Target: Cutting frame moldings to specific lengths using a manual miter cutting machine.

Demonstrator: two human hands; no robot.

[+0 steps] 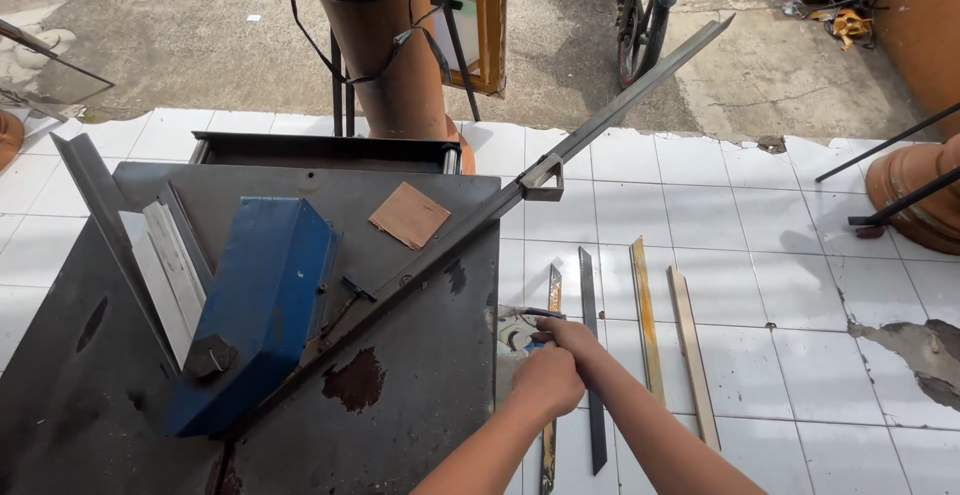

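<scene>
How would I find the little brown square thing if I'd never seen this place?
Look at the big dark metal table on the left. Past the blue box, near the table's far right corner, a flat brown square lies just left of the long grey bar. It is the only brown piece on the table; the other pieces on it are grey strips.

The motorcycle (640,5) is cut off by the top edge. What the left hand (548,380) grips is hidden.

left hand (547,382): fisted on a metal strip (551,375)
right hand (567,335): pinching a marker (535,312)
beside: dark steel table (420,395)
</scene>
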